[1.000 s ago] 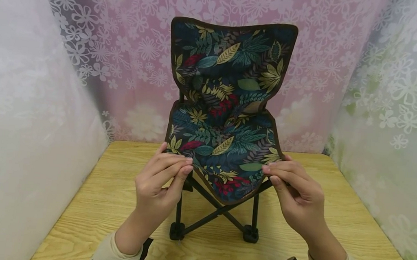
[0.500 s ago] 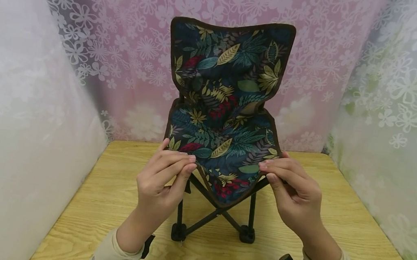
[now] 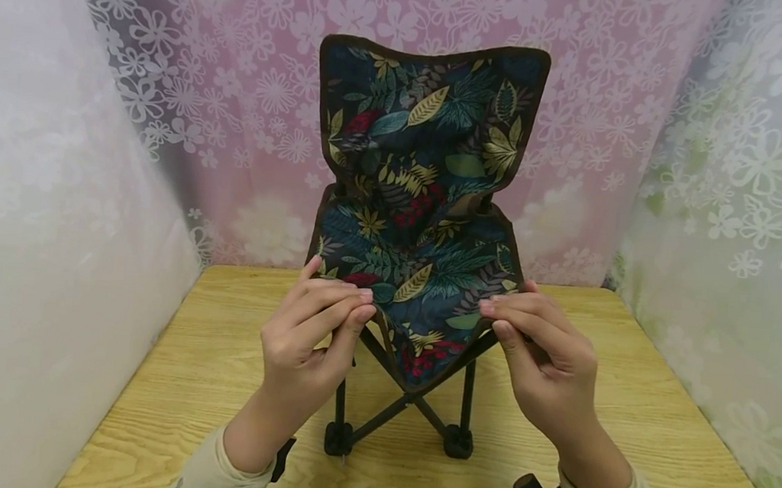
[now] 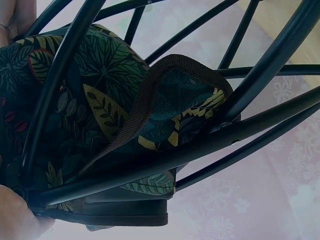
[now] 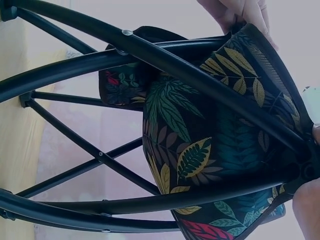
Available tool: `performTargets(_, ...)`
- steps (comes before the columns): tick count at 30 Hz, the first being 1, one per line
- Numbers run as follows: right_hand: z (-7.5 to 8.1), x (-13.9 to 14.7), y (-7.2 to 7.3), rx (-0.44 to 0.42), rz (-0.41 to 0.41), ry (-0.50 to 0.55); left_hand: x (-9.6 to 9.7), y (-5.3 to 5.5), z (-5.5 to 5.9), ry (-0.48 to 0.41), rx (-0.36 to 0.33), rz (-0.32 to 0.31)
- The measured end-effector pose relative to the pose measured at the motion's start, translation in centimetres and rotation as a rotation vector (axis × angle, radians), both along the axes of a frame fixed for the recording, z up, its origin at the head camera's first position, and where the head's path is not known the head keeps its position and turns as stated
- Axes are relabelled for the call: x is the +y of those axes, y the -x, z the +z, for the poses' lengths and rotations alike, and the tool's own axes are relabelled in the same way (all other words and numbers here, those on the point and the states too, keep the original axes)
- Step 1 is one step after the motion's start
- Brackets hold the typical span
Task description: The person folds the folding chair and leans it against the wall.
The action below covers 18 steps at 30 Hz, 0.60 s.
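Note:
A folding chair [image 3: 416, 277] with dark leaf-print fabric and brown edging stands upright, its backrest away from me. My left hand [image 3: 308, 337] grips the seat's front left corner, thumb below and fingers on top. At the front right corner, my right hand [image 3: 550, 364] holds on the same way. Between them the seat's front edge sags into a V above the crossed black legs [image 3: 377, 417]. From below, the left wrist view shows black tubes [image 4: 150, 167] meeting at the left hand's corner. Similar tubes [image 5: 210, 192] converge at the right hand in the right wrist view.
The chair's black feet [image 3: 458, 442] rest on a wooden table [image 3: 166, 379]. A pink floral curtain [image 3: 263, 111] hangs behind it. Pale sheets stand along the left side [image 3: 53, 248] and the right side [image 3: 727, 263] of the table.
Both hands have moved closer together, gripping the seat corners. The chair has narrowed slightly, its front feet drawing nearer each other, and the seat's front edge dips in a steeper V.

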State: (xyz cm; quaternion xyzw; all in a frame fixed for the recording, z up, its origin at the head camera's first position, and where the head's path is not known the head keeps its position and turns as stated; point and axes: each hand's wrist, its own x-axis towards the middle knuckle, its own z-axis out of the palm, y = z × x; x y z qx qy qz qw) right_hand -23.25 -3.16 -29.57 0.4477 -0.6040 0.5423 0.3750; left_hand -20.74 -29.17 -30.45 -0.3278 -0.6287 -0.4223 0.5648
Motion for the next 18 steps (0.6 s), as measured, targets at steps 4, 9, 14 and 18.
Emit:
performTargets(4, 0.3, 0.0, -0.1, -0.007, -0.003, -0.001, 0.3, 0.0, 0.4, 0.004, 0.016, -0.001)
performTargets(9, 0.6, -0.3, -0.1, -0.010, 0.001, 0.010, 0.5, 0.1, 0.6, 0.008, 0.025, -0.003)
performTargets(14, 0.9, -0.6, -0.2, -0.008, 0.004, 0.020, 0.6, 0.2, 0.9, 0.007, 0.029, -0.004)
performTargets(18, 1.2, -0.7, -0.2, -0.009, 0.012, 0.020, 0.7, 0.2, 1.2, 0.004, 0.025, -0.006)
